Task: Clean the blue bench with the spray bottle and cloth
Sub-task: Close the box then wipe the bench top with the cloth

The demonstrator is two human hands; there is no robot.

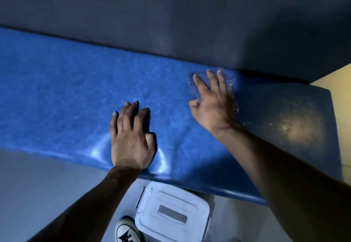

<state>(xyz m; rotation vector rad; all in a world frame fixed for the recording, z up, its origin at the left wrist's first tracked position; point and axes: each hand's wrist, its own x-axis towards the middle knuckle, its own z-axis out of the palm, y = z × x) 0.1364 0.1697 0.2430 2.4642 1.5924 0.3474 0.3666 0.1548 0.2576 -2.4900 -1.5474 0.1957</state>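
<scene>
The cloth [195, 84] is lying under the right hand [212, 104], its flattened grip pinning it at two o'clock on the desk [66, 89] for wiping, while the left hand [131, 139], grip splayed and empty, is bracing at six.

no readable text, brand, number or sign anywhere; white lidded bin [171, 213] below the blue bench [76, 93] front edge has a grey label patch, blank or too blurred; sneaker [126, 230] just left of bin shows no legible logo
</scene>
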